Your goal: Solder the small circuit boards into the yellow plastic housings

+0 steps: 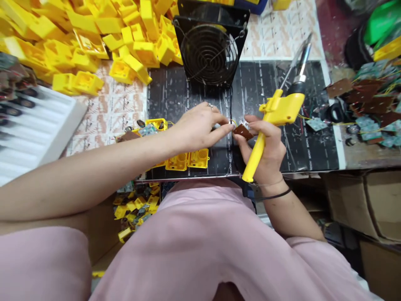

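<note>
Pink-clad lap (200, 242) fills the foreground. Small brown board (243, 132) sits over the black mat (313, 142) on the tabletop, between both hands. Left hand (197, 130): grip pinched together on the board's left corner. Right hand (268, 152): grip clamped round the handle of a yellow soldering gun (282, 109), tip pointing away, fingertips touching the board. Two open yellow housings (188, 159) lie just beside the left wrist. White tray (46, 125) at left holds dark round parts (12, 110) in its grooves. Carton (103, 234) below the tabletop edge holds yellow pieces (138, 209).
</note>
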The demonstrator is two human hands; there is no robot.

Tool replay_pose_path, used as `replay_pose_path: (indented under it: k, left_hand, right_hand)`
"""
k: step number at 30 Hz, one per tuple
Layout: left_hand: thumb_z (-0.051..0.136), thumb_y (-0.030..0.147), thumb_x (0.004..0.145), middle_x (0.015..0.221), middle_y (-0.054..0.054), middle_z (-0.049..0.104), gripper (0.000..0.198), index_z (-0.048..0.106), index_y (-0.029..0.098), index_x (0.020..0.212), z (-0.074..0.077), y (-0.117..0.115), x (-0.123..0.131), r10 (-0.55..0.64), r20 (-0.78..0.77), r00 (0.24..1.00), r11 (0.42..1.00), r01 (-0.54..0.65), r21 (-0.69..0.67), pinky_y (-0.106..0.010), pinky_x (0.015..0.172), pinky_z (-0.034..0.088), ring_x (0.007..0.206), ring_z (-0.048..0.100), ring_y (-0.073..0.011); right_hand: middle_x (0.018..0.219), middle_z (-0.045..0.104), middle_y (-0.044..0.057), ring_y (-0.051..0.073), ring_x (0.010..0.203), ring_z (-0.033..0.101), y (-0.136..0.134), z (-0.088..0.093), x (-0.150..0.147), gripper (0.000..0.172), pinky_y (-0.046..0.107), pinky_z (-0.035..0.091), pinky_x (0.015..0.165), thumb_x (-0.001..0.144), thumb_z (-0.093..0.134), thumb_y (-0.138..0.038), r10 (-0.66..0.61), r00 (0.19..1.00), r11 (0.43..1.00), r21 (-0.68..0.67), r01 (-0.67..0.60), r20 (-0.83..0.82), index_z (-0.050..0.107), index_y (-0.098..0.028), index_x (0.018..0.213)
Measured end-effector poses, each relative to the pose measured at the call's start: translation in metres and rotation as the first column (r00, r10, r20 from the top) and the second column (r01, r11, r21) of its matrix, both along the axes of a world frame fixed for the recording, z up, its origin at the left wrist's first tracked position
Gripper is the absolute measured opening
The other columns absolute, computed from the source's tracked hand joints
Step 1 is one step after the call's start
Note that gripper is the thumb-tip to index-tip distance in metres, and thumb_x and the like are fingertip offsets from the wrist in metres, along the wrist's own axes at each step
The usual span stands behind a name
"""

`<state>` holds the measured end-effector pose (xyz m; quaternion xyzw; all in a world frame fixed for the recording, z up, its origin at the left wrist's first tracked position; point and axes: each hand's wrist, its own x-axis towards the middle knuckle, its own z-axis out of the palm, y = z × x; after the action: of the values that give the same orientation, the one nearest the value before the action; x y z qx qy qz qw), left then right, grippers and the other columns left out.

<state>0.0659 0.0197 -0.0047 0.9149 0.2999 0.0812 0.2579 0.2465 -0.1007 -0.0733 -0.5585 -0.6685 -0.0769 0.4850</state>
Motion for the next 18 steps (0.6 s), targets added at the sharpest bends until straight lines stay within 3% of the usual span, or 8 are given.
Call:
replay_pose_path:
  k: [3,6,8,10,12,14,16,18]
  left_hand:
    - [0.064,0.04,0.104,0.105,-0.008,0.084,0.029,0.082,0.017,0.106,0.002,-0.008,0.009,0.138,0.206,0.969,0.946,-0.067,-0.318,-0.039,0.1,0.059,0.104,0.077,-0.0231]
    - [0.069,0.033,0.101,0.091,-0.006,0.082,0.02,0.076,0.017,0.092,0.002,-0.019,0.012,0.364,0.295,0.883,0.728,-0.072,-0.682,-0.031,0.082,0.061,0.087,0.077,-0.0179]
    - [0.071,0.031,0.097,0.086,-0.004,0.08,0.017,0.072,0.018,0.086,0.0,-0.026,0.011,0.493,0.298,0.818,0.601,-0.072,-0.796,-0.028,0.078,0.061,0.081,0.076,-0.0161]
    - [0.072,0.032,0.095,0.083,-0.003,0.078,0.018,0.069,0.019,0.083,-0.001,-0.029,0.006,0.55,0.298,0.78,0.566,-0.086,-0.82,-0.027,0.075,0.061,0.078,0.075,-0.0154]
    - [0.07,0.036,0.095,0.082,-0.002,0.078,0.021,0.069,0.02,0.082,0.005,-0.028,-0.006,0.513,0.303,0.803,0.622,-0.105,-0.776,-0.029,0.074,0.061,0.077,0.075,-0.0161]
    - [0.066,0.042,0.096,0.082,-0.002,0.078,0.025,0.071,0.021,0.083,0.021,-0.021,-0.027,0.362,0.256,0.896,0.754,-0.119,-0.646,-0.032,0.077,0.061,0.08,0.076,-0.0185]
    - [0.064,0.044,0.096,0.081,-0.002,0.076,0.028,0.075,0.023,0.083,0.045,-0.015,-0.055,0.179,0.091,0.98,0.912,-0.131,-0.388,-0.037,0.084,0.061,0.085,0.077,-0.0219]
    - [0.058,0.042,0.097,0.081,-0.004,0.075,0.03,0.077,0.024,0.083,0.067,-0.011,-0.086,0.148,-0.128,0.981,0.989,-0.15,-0.004,-0.044,0.088,0.058,0.088,0.077,-0.0267]
  right_hand:
    - [0.134,0.079,0.005,0.026,0.124,0.081,0.002,0.005,-0.007,0.052,0.044,0.073,0.101,0.104,0.075,-0.023,0.036,0.999,0.995,0.088,-0.036,-0.001,0.051,-0.038,0.148]
    - [0.142,0.077,0.006,0.026,0.132,0.077,0.005,0.009,-0.015,0.061,0.044,0.072,0.107,0.102,0.076,-0.016,0.097,0.994,0.985,0.141,-0.102,0.04,0.05,-0.039,0.153]
    - [0.14,0.078,0.005,0.024,0.131,0.078,0.006,0.011,-0.021,0.063,0.041,0.072,0.106,0.101,0.077,-0.011,0.12,0.99,0.981,0.141,-0.131,0.079,0.05,-0.037,0.151]
    - [0.135,0.08,0.004,0.024,0.13,0.079,0.007,0.013,-0.028,0.064,0.04,0.071,0.107,0.099,0.079,-0.011,0.145,0.984,0.977,0.141,-0.158,0.103,0.05,-0.036,0.15]
    - [0.126,0.083,0.002,0.024,0.124,0.081,0.006,0.015,-0.031,0.065,0.039,0.071,0.106,0.098,0.084,-0.017,0.178,0.978,0.968,0.161,-0.194,0.109,0.051,-0.036,0.151]
    - [0.12,0.085,0.001,0.024,0.114,0.084,0.001,0.02,-0.031,0.067,0.038,0.073,0.099,0.097,0.088,-0.025,0.208,0.974,0.961,0.169,-0.221,0.087,0.052,-0.036,0.152]
    - [0.116,0.086,0.001,0.024,0.101,0.086,-0.007,0.027,-0.025,0.064,0.036,0.074,0.087,0.095,0.09,-0.029,0.199,0.977,0.969,0.132,-0.208,0.077,0.057,-0.036,0.149]
    - [0.106,0.087,-0.002,0.022,0.084,0.086,-0.015,0.034,-0.016,0.051,0.033,0.072,0.072,0.094,0.091,-0.027,0.165,0.982,0.978,0.118,-0.175,0.09,0.066,-0.036,0.137]
